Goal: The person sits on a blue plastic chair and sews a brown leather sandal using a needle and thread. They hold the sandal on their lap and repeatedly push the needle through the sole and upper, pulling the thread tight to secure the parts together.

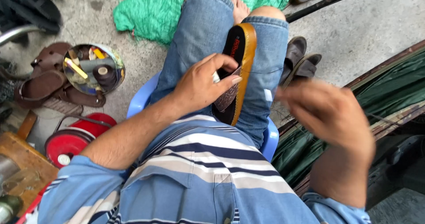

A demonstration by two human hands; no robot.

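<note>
sitting on a low blue plastic stool (141,101), the person wears denim shorts and holds a sandal (237,69) on edge across the lap, its tan sole rim facing right and its dark footbed facing left. the left hand (201,84) grasps the sandal from the left side, fingers (221,61) curled over the footbed and thumb pressed along the patterned strap near the heel end. the right hand (330,113) is raised just to the right of the sandal, apart from it and blurred; its fingers look drawn together, but i cannot tell whether they pinch anything.

on the concrete floor to the left lies a round tin (94,69) filled with small items, among them a spool of dark thread and some yellow sticks. it sits against a pile of brown sandals (44,84). nearer the stool is a red round container (73,140), and a wooden block (20,157) shows at the lower left corner. a green mesh cloth (155,9) is spread under the bare feet ahead. a pair of dark brown slippers (299,60) lies just right of the right knee, and dark green folded fabric (389,91) fills the right side.
</note>
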